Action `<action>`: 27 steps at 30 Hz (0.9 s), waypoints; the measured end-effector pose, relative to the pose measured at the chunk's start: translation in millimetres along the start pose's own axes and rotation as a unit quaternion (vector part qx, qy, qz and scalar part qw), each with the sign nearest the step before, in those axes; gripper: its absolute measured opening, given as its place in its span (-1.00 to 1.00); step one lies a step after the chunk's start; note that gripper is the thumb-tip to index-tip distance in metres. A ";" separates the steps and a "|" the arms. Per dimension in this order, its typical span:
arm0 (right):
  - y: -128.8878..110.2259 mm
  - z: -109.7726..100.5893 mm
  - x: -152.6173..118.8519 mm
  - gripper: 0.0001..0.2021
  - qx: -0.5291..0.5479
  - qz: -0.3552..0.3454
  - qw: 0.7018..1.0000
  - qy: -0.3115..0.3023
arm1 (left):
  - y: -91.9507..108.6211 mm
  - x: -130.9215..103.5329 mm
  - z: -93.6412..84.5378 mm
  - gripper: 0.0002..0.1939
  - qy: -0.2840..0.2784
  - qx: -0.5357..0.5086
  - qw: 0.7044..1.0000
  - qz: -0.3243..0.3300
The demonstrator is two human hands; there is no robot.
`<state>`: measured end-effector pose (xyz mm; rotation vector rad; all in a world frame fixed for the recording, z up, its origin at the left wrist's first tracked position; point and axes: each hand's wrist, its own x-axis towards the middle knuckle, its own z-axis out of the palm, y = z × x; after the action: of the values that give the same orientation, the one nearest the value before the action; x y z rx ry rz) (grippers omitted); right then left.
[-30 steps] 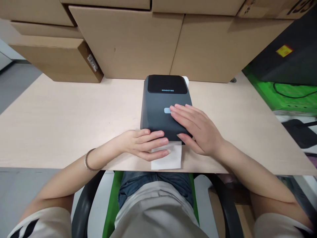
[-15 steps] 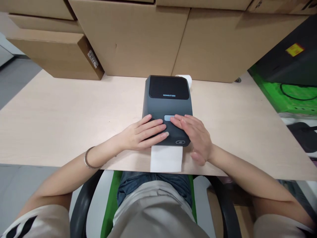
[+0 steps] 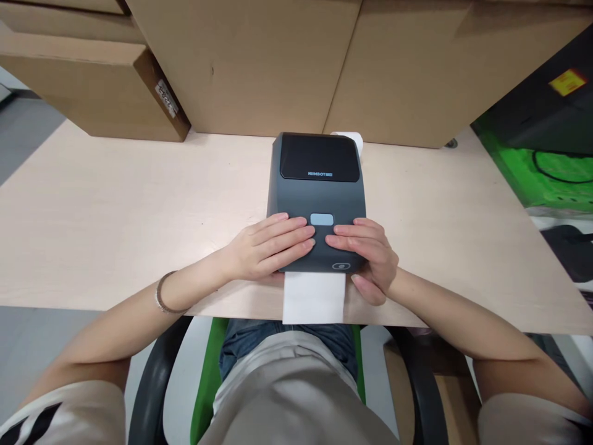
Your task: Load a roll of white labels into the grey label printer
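Observation:
A dark grey label printer (image 3: 296, 196) with a glossy black window and a light blue button (image 3: 322, 219) stands on the wooden table. White paper (image 3: 314, 298) sticks out of its front and hangs to the table's edge. Behind the printer, a bit of a white roll (image 3: 354, 141) shows. My left hand (image 3: 273, 246) lies on the top at the front left, fingers stretched out. On the front right, my right hand (image 3: 365, 253) rests with its fingers on the lid and the thumb below the front edge. Neither hand covers the button.
Large cardboard boxes (image 3: 259, 68) line the table's (image 3: 139, 216) back edge, with a smaller carton (image 3: 92, 93) at the back left. At the right are a black box (image 3: 537, 105) and a green surface (image 3: 519, 167) with a black cable.
My right hand has slid off the blue button towards the printer's right side and now lies on the lid. My left hand stays on the printer. The view has shifted slightly.

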<state>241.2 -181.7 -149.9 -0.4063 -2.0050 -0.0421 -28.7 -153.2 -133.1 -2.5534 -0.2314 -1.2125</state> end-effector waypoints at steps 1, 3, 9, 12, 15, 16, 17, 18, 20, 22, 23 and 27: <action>-0.4 0.0 0.2 -0.27 0.000 0.000 1.000 0.003 | 0.5 -0.8 1.0 -0.58 0.003 -0.005 1.000 -0.001; -1.4 0.4 1.1 -0.27 0.001 0.004 1.000 0.013 | 1.5 -2.6 3.0 -0.56 0.010 -0.017 1.000 0.000; -1.5 5.0 3.8 -0.25 -0.009 -0.018 0.999 0.034 | 3.3 -5.9 7.2 -0.49 0.040 -0.046 0.998 -0.029; -1.2 4.5 7.1 -0.27 -0.032 -0.018 0.999 0.033 | 3.2 -6.2 7.0 -0.51 0.029 -0.021 0.999 -0.035; -0.6 -1.0 14.8 -0.31 -0.029 -0.013 0.999 0.028 | 2.5 -7.1 6.6 -0.53 0.011 -0.009 0.999 -0.042; 0.1 -3.8 18.0 -0.34 -0.020 -0.012 0.999 0.022 | 2.1 -7.6 6.6 -0.53 0.006 -0.007 0.999 -0.043; 1.3 -6.7 21.3 -0.36 -0.009 -0.015 1.000 0.013 | 1.5 -8.1 6.6 -0.52 0.003 -0.007 0.999 -0.042; 3.0 -9.5 24.3 -0.39 0.001 -0.023 1.000 0.002 | 0.9 -8.5 6.5 -0.51 0.000 -0.006 0.999 -0.041; 7.4 -13.9 28.8 -0.41 0.013 -0.046 0.999 -0.021 | -0.7 -8.8 5.9 -0.49 0.000 -0.011 0.999 -0.040; 12.2 -16.0 31.0 -0.41 0.010 -0.060 0.997 -0.038 | -2.5 -8.4 4.2 -0.46 -0.001 -0.023 0.999 -0.035; 14.4 -16.2 31.2 -0.40 0.008 -0.057 0.997 -0.041 | -3.4 -8.2 3.0 -0.45 -0.003 -0.029 0.999 -0.028; 20.5 -14.0 28.9 -0.28 -0.008 -0.009 0.998 -0.058 | -8.1 -9.4 -1.0 -0.40 -0.016 -0.042 0.999 -0.007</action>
<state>248.0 -157.6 -121.1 -0.4086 -2.1236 -0.0459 -37.5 -146.1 -138.2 -2.6492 -0.2085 -1.2121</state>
